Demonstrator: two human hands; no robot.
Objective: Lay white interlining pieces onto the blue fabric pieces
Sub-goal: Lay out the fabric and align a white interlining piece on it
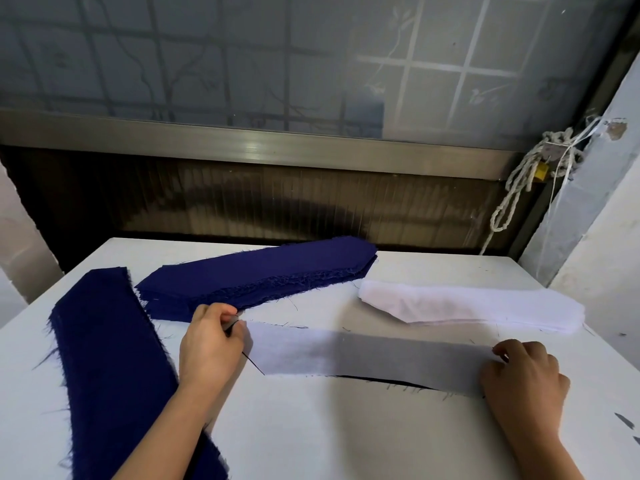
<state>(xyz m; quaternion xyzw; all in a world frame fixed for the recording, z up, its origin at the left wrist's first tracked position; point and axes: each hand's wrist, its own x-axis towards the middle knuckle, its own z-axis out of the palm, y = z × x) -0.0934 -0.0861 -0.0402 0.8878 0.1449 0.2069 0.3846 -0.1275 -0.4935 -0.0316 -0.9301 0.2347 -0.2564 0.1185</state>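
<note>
Head view: a white interlining strip (363,355) is stretched flat on the table (311,438) between the two hands. Its left end is pinched by the left hand (211,344), thumb against curled fingers. Its right end is held by the curled fingers of the right hand (523,375). A blue piece (398,382) is covered by the strip, and only a dark sliver is seen along the near edge. Just beyond the left hand a far blue stack (256,275) is laid. To the left of that hand a left blue stack (107,358) is spread toward the near table edge. Beyond the right hand a white stack (467,306) is set, apart from the strip.
</note>
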